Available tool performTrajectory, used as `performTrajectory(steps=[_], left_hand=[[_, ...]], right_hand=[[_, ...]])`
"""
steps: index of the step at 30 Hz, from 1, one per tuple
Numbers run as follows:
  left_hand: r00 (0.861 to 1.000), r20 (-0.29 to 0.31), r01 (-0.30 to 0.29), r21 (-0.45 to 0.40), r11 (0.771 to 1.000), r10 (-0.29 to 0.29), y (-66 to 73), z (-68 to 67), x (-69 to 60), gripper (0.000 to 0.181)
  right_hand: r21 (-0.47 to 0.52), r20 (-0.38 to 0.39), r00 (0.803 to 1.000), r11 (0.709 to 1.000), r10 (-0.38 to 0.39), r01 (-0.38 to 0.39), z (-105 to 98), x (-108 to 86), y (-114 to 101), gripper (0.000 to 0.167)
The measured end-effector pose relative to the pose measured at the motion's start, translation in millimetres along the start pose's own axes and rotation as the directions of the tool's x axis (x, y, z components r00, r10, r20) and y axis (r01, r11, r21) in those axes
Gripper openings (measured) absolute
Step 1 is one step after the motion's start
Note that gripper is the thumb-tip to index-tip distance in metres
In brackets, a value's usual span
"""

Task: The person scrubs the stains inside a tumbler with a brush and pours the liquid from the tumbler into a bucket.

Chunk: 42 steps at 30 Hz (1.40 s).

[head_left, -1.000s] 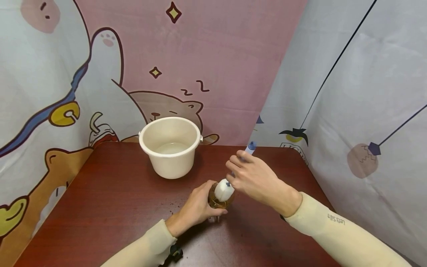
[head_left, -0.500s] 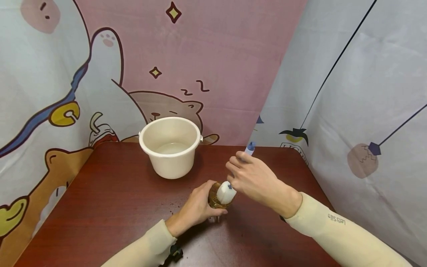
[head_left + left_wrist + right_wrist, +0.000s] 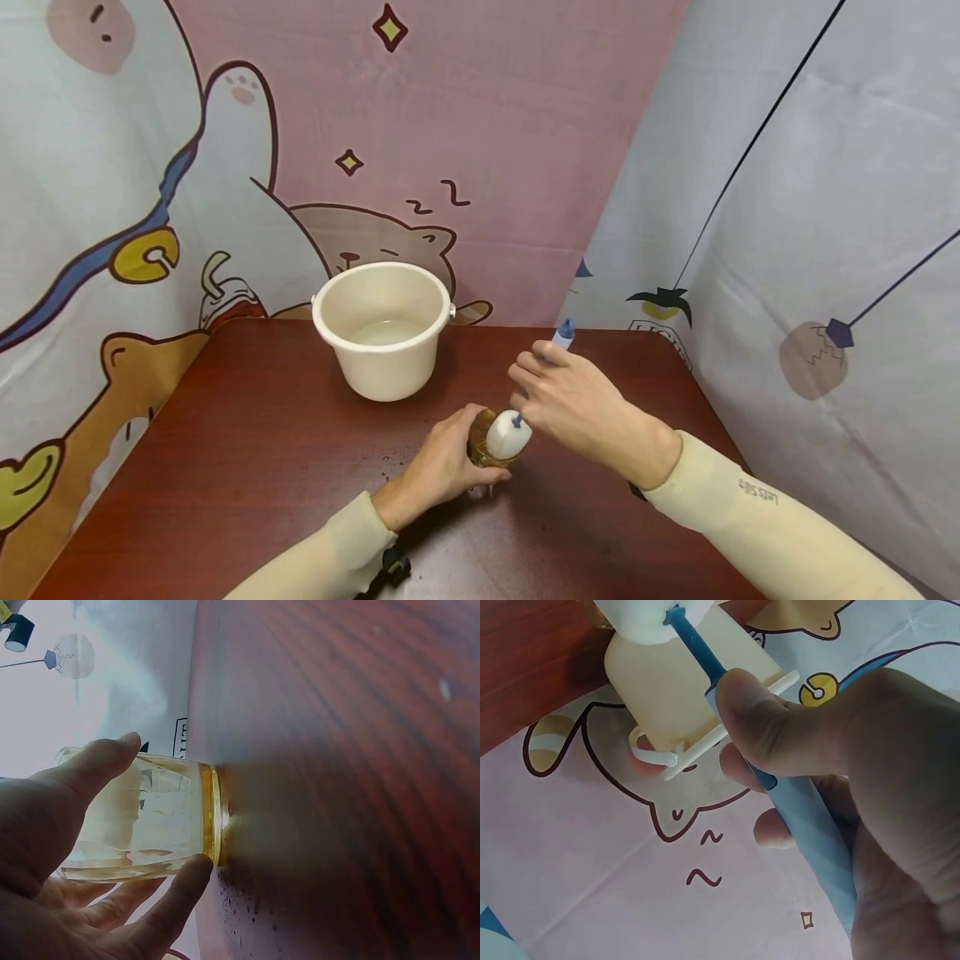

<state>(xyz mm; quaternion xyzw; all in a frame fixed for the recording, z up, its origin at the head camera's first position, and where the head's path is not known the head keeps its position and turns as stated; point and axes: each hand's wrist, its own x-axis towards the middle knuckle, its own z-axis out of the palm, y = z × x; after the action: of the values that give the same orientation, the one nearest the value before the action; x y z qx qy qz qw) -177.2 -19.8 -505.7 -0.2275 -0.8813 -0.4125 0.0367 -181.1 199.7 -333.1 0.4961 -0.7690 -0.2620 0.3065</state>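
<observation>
An amber glass [image 3: 480,450] stands on the table, gripped around its side by my left hand [image 3: 446,461]. In the left wrist view the clear, yellow-tinted glass [image 3: 169,817] lies between the thumb and fingers of my left hand [image 3: 97,847]. My right hand [image 3: 573,404] holds a blue-handled brush [image 3: 564,333] above the glass. The brush's white sponge head [image 3: 508,435] is in the glass's mouth. In the right wrist view my right hand [image 3: 802,750] pinches the blue handle [image 3: 810,832], with the white head [image 3: 649,619] at the top.
A cream bucket [image 3: 382,375] with some liquid inside stands behind the hands, left of centre. The dark red table [image 3: 262,450] has droplets left of the glass. A patterned cloth [image 3: 480,125] hangs around the back and sides.
The white brush head has shifted slightly right within the glass's mouth and tilted. The left hand keeps its hold on the glass, and the right hand has barely moved.
</observation>
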Motion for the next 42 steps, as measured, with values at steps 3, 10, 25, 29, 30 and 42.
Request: performTrajectory(steps=[3,10,25,29,30,42], left_hand=[[1.000,0.002,0.005,-0.002,1.000,-0.005,-0.7,0.3,0.2,0.077],[1.000,-0.001,0.000,-0.004,1.000,0.000,-0.9,0.6,0.1,0.076],[1.000,-0.011,0.009,0.005,1.000,-0.009,-1.0,-0.2,0.7,0.077],[1.000,-0.011,0.027,0.003,1.000,-0.027,-2.7,0.5,1.3,0.078],[0.999,-0.010,0.033,0.004,0.999,-0.033,-2.7,0.5,1.4,0.079],[0.998,-0.018,0.060,0.028,0.998,-0.059,0.0,-0.5,4.0,0.082]], right_hand=[[0.013,-0.003,1.000,1.000,0.003,-0.003,0,0.0,0,0.026],[0.039,0.018,1.000,0.999,0.004,-0.005,0,-1.5,0,0.026],[0.068,-0.065,0.998,0.998,0.002,0.003,7,-8.5,-4,0.041],[0.089,-0.106,0.994,0.996,0.032,-0.023,9,-10.0,-7,0.032],[0.094,-0.116,0.992,0.995,0.040,-0.029,10,-10.6,-8,0.031],[0.099,-0.150,0.983,0.991,0.107,-0.092,20,-14.4,-14,0.030]])
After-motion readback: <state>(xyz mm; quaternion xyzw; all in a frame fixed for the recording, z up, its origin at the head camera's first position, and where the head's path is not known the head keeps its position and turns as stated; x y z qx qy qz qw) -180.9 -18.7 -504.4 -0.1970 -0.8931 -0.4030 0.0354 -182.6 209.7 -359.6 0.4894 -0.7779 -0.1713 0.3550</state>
